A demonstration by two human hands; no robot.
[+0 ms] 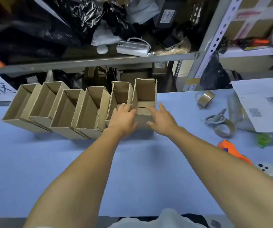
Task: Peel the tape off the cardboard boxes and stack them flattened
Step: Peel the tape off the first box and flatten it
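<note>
Several open brown cardboard boxes (63, 104) stand in a leaning row at the far side of the blue table (132, 170). The rightmost box (144, 91) is upright with its bottom flaps showing inside. My left hand (124, 119) rests on the near rim between the fifth box (121, 92) and the rightmost one, its fingers lying over the edge. My right hand (163, 120) is spread at the rightmost box's near right corner, thumb touching the front wall. No tape on the boxes can be made out from here.
Two brown tape rolls (205, 97) (224, 129), scissors (216, 116), an orange tape dispenser (233, 151) and printed papers (261, 104) lie on the table's right side. A cluttered metal shelf (99, 60) stands directly behind the boxes.
</note>
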